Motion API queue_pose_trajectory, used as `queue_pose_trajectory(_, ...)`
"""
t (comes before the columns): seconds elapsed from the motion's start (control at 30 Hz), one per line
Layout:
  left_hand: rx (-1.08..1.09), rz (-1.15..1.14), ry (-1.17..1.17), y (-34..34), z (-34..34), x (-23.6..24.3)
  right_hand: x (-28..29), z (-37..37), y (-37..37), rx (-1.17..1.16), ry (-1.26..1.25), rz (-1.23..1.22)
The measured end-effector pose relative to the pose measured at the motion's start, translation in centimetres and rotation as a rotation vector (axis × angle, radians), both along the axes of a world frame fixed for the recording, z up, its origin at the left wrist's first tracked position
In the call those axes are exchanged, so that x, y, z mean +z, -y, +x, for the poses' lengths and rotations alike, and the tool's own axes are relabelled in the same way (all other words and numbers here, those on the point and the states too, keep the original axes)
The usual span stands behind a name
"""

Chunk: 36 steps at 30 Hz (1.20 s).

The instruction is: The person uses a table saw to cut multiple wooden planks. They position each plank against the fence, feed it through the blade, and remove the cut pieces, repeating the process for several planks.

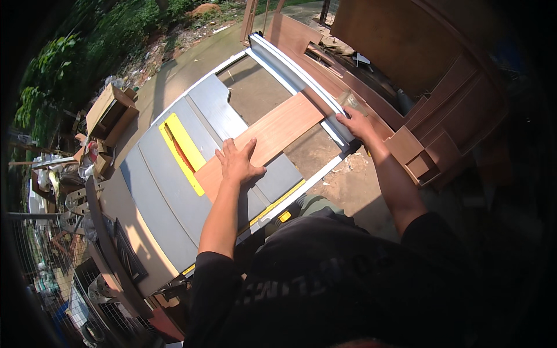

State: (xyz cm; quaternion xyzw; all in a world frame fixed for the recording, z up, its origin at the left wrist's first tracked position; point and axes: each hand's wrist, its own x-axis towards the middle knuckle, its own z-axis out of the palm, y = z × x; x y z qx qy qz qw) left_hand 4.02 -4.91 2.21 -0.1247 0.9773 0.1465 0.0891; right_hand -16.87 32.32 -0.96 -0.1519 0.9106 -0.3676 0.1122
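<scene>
A reddish-brown wooden board [287,129] lies aslant across a grey table saw [159,188]. One end of it reaches the long metal rip fence [299,72] on the right; the other lies beside the yellow throat plate [194,178]. From a slot in that plate rises the saw blade [178,149], to the left of the board. My left hand [237,163] rests on the board, fingers spread, thumb pointing right. At the fence's near end, my right hand [358,124] is closed around its edge; part of those fingers is hidden.
An open frame lies between the saw top and the fence, with ground showing through. A yellow measuring scale [258,217] runs along the front rail. Wooden panels and a small box [412,153] stand at right. A wooden crate [110,113] and cluttered scrap are at left.
</scene>
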Motion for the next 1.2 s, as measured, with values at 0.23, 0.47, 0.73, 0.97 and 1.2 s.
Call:
queue_pose_trajectory(0.23,-0.003,-0.043,-0.040,0.3,0.3,-0.8,0.5,0.6,0.6,-0.012,-0.064,-0.006)
queue_pose_trajectory(0.47,-0.037,-0.080,-0.048,0.3,0.1,-1.0,-1.3,0.4,-3.6,-0.360,-0.168,-0.592)
queue_pose_trajectory(0.73,-0.018,-0.075,-0.025,0.1,0.2,-0.6,-7.5,5.2,-9.5,-0.378,0.236,-0.834)
queue_pose_trajectory(0.97,-0.022,-0.115,0.004,0.5,0.4,-1.3,-7.6,3.1,-9.3,-0.295,0.217,-0.669)
queue_pose_trajectory(1.2,-0.034,-0.059,-0.026,0.9,0.9,-1.4,-12.1,0.5,-12.3,-0.274,0.336,-0.973)
